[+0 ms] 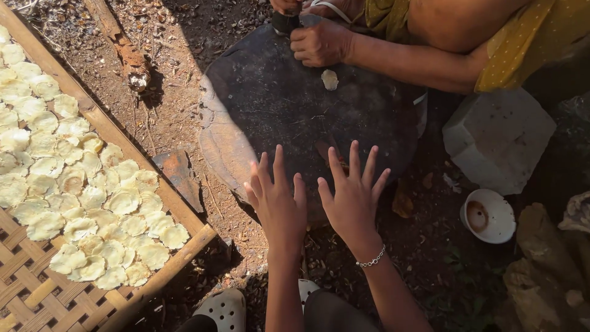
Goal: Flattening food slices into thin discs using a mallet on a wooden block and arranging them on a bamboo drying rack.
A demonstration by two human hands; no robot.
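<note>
My left hand [278,197] and my right hand [354,192] are held side by side, fingers spread, over the near edge of a dark round wooden block [276,104]. Neither holds anything. A silver bracelet [371,259] circles my right wrist. At the block's far side another person's hand [319,43] rests beside a small pale dough lump [330,79], and their other hand grips a dark cylinder [285,22].
A woven bamboo tray [37,289] at the left carries several flat pale dough discs [92,197]. A white bowl [488,215] and a pale stone block [498,138] lie at the right. A flat stone [179,175] lies between tray and block. My sandal [224,309] shows below.
</note>
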